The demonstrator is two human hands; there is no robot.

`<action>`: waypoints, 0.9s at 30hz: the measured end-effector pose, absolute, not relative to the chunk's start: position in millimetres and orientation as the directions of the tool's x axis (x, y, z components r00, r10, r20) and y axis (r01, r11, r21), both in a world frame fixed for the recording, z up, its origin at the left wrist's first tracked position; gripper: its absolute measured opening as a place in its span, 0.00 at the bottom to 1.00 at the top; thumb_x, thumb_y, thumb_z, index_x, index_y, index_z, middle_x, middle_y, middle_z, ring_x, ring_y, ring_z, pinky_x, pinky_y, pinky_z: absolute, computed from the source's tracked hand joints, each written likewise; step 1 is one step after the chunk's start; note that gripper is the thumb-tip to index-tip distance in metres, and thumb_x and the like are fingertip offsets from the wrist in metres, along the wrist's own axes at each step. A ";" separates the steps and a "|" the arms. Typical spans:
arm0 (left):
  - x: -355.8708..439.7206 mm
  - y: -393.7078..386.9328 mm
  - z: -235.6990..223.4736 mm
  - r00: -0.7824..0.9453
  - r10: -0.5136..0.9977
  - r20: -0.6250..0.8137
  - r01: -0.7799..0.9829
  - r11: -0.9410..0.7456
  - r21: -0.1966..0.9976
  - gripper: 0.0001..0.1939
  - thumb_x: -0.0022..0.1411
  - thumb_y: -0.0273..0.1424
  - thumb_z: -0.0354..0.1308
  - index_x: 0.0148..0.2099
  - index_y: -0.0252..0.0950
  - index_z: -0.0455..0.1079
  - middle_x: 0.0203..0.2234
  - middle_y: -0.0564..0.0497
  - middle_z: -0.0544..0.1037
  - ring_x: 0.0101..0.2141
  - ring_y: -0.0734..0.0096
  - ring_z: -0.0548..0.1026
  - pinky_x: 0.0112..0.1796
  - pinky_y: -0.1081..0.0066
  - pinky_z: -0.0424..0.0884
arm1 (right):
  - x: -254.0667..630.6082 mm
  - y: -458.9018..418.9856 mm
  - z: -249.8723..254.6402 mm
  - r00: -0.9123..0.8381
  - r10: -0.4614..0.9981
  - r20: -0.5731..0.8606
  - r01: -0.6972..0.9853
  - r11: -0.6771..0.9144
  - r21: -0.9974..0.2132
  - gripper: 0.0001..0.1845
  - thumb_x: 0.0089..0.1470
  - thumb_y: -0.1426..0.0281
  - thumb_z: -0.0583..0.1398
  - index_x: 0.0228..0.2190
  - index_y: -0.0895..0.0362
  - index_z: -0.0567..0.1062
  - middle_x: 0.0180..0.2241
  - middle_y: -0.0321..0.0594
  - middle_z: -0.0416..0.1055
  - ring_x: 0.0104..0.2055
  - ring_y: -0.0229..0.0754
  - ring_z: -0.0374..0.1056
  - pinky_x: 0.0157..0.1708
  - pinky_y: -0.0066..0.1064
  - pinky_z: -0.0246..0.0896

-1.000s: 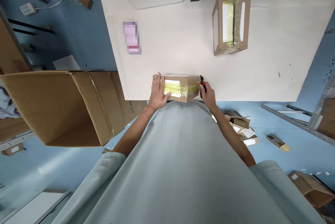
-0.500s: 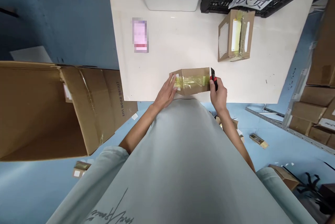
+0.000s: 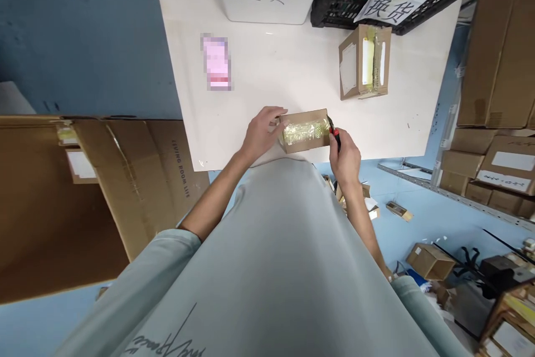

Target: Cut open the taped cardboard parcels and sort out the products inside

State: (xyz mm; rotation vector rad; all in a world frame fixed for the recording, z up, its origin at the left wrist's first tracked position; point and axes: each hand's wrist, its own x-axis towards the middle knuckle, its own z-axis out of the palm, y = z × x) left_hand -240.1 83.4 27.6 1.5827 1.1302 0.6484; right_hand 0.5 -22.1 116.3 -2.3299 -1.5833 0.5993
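My right hand [image 3: 346,160] is clamped on a utility knife [image 3: 336,136] at the taped carton's [image 3: 306,133] right end. My left hand [image 3: 261,133] meets the other end; from here, I can't tell if it grips.

Cutter [image 3: 336,135] partly, perhaps mostly, hidden

Upper middle: "退货" handwritten on white bin [image 3: 267,10]. Upper right: "换货" on paper sheet [image 3: 393,5], fixed to black crate [image 3: 333,3]. Left: "LIVING ROOM LIFE" printed on big open carton [image 3: 156,179]. Lower left: script on grey-green shirt [image 3: 288,251], not readable. Right edge: handwriting on stacked carton [image 3: 507,144], too small.
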 end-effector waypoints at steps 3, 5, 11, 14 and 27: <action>-234.4 112.5 36.2 0.524 0.827 -0.206 0.342 0.018 0.940 0.15 0.72 0.44 0.67 0.52 0.42 0.86 0.50 0.46 0.86 0.48 0.59 0.84 0.53 0.58 0.83 | -12.3 -31.0 135.3 0.338 0.898 -0.283 0.804 -0.432 -0.409 0.24 0.79 0.53 0.49 0.56 0.52 0.78 0.45 0.48 0.84 0.46 0.52 0.79 0.46 0.36 0.69; -232.5 126.5 35.8 0.579 0.773 -0.258 0.330 0.067 0.942 0.14 0.67 0.45 0.71 0.47 0.42 0.87 0.45 0.46 0.88 0.45 0.58 0.84 0.51 0.59 0.83 | -24.1 -36.7 145.0 0.338 0.870 -0.359 0.796 -0.467 -0.384 0.24 0.79 0.53 0.50 0.58 0.52 0.78 0.43 0.47 0.85 0.44 0.53 0.81 0.46 0.36 0.70; -236.2 147.1 25.5 0.647 0.710 -0.279 0.263 0.136 0.955 0.17 0.59 0.47 0.78 0.42 0.40 0.88 0.40 0.46 0.89 0.42 0.59 0.85 0.49 0.60 0.82 | -69.4 -37.8 156.2 0.274 0.794 -0.543 0.817 -0.490 -0.304 0.25 0.78 0.56 0.54 0.68 0.50 0.74 0.44 0.43 0.88 0.48 0.56 0.84 0.48 0.36 0.73; -238.2 149.2 23.4 0.657 0.702 -0.275 0.246 0.145 0.958 0.17 0.59 0.46 0.78 0.42 0.40 0.88 0.40 0.45 0.88 0.42 0.59 0.85 0.50 0.59 0.82 | -88.1 -28.1 155.1 0.239 0.758 -0.607 0.833 -0.482 -0.273 0.27 0.79 0.57 0.53 0.70 0.49 0.73 0.46 0.44 0.88 0.50 0.56 0.84 0.51 0.38 0.73; -237.9 144.5 18.4 0.647 0.717 -0.260 0.229 0.142 0.963 0.15 0.59 0.44 0.78 0.43 0.40 0.88 0.41 0.46 0.88 0.43 0.59 0.85 0.50 0.59 0.82 | -114.2 -4.3 159.2 0.290 0.701 -0.651 0.890 -0.447 -0.085 0.28 0.80 0.58 0.50 0.73 0.50 0.70 0.49 0.48 0.87 0.50 0.57 0.83 0.52 0.40 0.71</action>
